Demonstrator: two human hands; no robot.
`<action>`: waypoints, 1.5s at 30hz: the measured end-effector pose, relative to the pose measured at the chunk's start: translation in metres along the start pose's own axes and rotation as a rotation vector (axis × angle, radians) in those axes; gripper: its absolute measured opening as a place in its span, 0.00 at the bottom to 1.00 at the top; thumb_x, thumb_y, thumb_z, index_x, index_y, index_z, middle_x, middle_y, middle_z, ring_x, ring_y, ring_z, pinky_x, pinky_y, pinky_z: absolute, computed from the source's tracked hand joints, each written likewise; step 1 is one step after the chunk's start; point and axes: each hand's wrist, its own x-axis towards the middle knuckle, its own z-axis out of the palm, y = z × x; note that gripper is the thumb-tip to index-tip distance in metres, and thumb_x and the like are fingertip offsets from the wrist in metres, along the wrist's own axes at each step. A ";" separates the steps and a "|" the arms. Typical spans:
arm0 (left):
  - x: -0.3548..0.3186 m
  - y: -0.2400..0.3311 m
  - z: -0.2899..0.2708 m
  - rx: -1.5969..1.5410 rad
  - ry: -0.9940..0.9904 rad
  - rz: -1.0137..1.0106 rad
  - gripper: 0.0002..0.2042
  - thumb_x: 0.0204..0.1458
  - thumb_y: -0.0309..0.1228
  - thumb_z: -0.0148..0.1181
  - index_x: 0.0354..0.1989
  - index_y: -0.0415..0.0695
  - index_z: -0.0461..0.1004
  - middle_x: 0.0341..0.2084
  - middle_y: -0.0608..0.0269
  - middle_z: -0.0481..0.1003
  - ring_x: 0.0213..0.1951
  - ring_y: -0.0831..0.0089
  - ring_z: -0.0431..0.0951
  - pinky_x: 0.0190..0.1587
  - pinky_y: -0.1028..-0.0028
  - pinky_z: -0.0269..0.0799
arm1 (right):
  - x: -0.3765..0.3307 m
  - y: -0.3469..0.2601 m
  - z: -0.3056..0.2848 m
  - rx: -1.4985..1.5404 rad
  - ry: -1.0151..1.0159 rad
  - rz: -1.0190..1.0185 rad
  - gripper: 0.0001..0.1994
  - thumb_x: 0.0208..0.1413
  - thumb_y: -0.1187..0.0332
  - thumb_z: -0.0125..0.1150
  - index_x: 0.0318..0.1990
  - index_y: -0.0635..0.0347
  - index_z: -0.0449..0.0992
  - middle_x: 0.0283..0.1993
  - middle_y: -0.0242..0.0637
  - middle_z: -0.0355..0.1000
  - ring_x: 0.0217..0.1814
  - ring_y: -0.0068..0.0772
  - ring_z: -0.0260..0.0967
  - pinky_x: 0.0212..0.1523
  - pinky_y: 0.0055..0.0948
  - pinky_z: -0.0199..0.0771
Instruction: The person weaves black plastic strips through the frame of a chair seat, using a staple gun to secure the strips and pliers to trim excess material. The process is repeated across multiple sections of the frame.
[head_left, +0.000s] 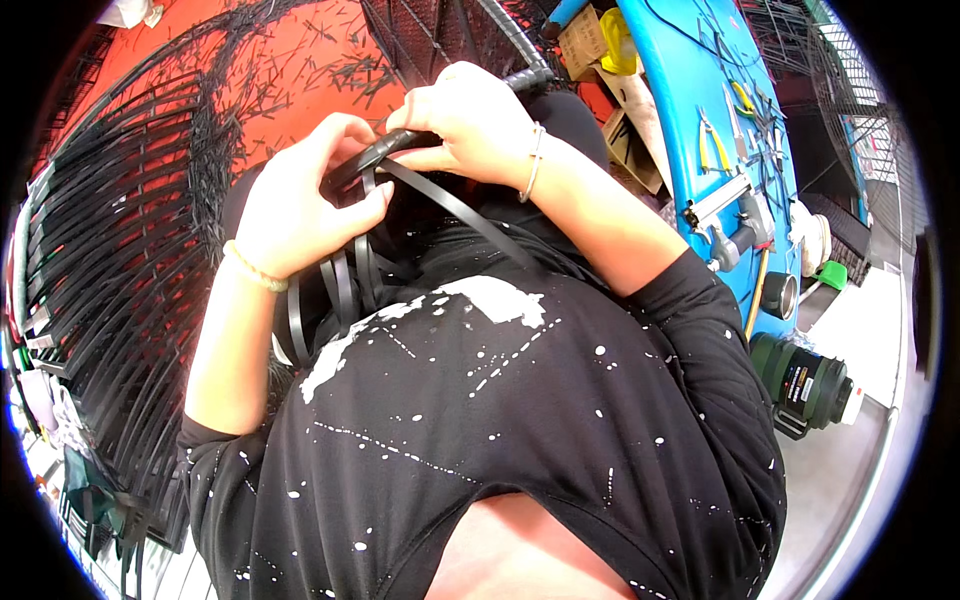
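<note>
A curved black bar [372,158], wrapped in flat strip, lies across my lap between both hands. My left hand [305,200] curls its fingers round the bar's left part, with the thumb on the near side. Close beside it on the right, my right hand [465,122] is closed over the bar, its fingertips partly hidden. From the wrapped section a flat black plastic strip [455,204] runs down to the right across my dark shirt. Several more loose strips [345,290] hang in loops below my left hand.
At the left stands a large bundle of black strips [130,270]. Short black offcuts [300,70] litter the red surface ahead. On the right, a blue table [690,120] holds yellow-handled pliers [715,148] and other tools. A dark green cylindrical device [805,385] stands beside it.
</note>
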 end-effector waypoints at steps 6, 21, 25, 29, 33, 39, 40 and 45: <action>0.000 -0.001 -0.004 0.137 0.208 0.218 0.09 0.47 0.30 0.67 0.35 0.43 0.75 0.48 0.61 0.74 0.38 0.69 0.80 0.41 0.72 0.75 | 0.009 0.007 0.008 0.012 0.138 -0.083 0.19 0.51 0.45 0.63 0.33 0.52 0.80 0.28 0.31 0.73 0.31 0.39 0.70 0.38 0.37 0.68; -0.003 -0.002 -0.001 -0.005 0.215 0.172 0.06 0.45 0.24 0.63 0.26 0.37 0.71 0.37 0.62 0.73 0.33 0.71 0.77 0.39 0.75 0.73 | 0.000 -0.007 0.013 -0.067 0.210 -0.038 0.14 0.51 0.53 0.66 0.41 0.49 0.78 0.31 0.27 0.72 0.35 0.31 0.70 0.50 0.33 0.64; -0.006 -0.002 -0.013 -0.036 0.022 0.225 0.07 0.46 0.26 0.66 0.31 0.36 0.76 0.39 0.60 0.73 0.39 0.70 0.76 0.43 0.73 0.72 | 0.001 -0.009 0.013 -0.072 0.178 -0.005 0.14 0.52 0.52 0.66 0.39 0.48 0.79 0.30 0.27 0.72 0.34 0.31 0.71 0.49 0.33 0.64; 0.002 -0.004 -0.046 -0.487 -0.203 -0.191 0.10 0.58 0.31 0.61 0.41 0.35 0.78 0.36 0.64 0.80 0.38 0.76 0.79 0.45 0.77 0.72 | 0.002 -0.006 0.012 -0.084 0.146 0.013 0.19 0.54 0.43 0.60 0.32 0.49 0.80 0.28 0.30 0.75 0.33 0.34 0.73 0.45 0.34 0.63; 0.014 -0.020 -0.043 -0.267 -0.157 0.065 0.10 0.57 0.28 0.63 0.44 0.38 0.78 0.32 0.69 0.79 0.37 0.81 0.78 0.42 0.79 0.74 | 0.008 -0.010 0.014 -0.054 0.106 0.082 0.22 0.55 0.41 0.57 0.26 0.50 0.80 0.25 0.30 0.76 0.29 0.35 0.74 0.43 0.35 0.63; 0.026 -0.028 -0.019 -0.279 -0.050 0.153 0.11 0.63 0.32 0.55 0.41 0.37 0.80 0.33 0.63 0.80 0.37 0.77 0.78 0.44 0.76 0.73 | 0.014 -0.010 0.003 0.019 -0.043 0.150 0.21 0.53 0.43 0.61 0.29 0.52 0.80 0.26 0.35 0.76 0.33 0.42 0.76 0.37 0.41 0.72; 0.027 -0.028 -0.017 -0.356 -0.019 0.109 0.13 0.64 0.35 0.54 0.39 0.37 0.80 0.31 0.63 0.80 0.34 0.77 0.78 0.42 0.76 0.73 | 0.015 -0.010 0.002 0.041 -0.055 0.152 0.21 0.52 0.43 0.62 0.30 0.53 0.80 0.26 0.36 0.76 0.34 0.44 0.77 0.37 0.41 0.74; 0.035 -0.002 -0.020 -0.864 0.014 -0.236 0.20 0.66 0.40 0.48 0.35 0.34 0.79 0.30 0.57 0.80 0.36 0.72 0.80 0.48 0.73 0.73 | 0.012 -0.003 -0.004 0.022 -0.149 0.093 0.26 0.45 0.37 0.65 0.32 0.53 0.79 0.28 0.38 0.76 0.34 0.44 0.77 0.38 0.40 0.76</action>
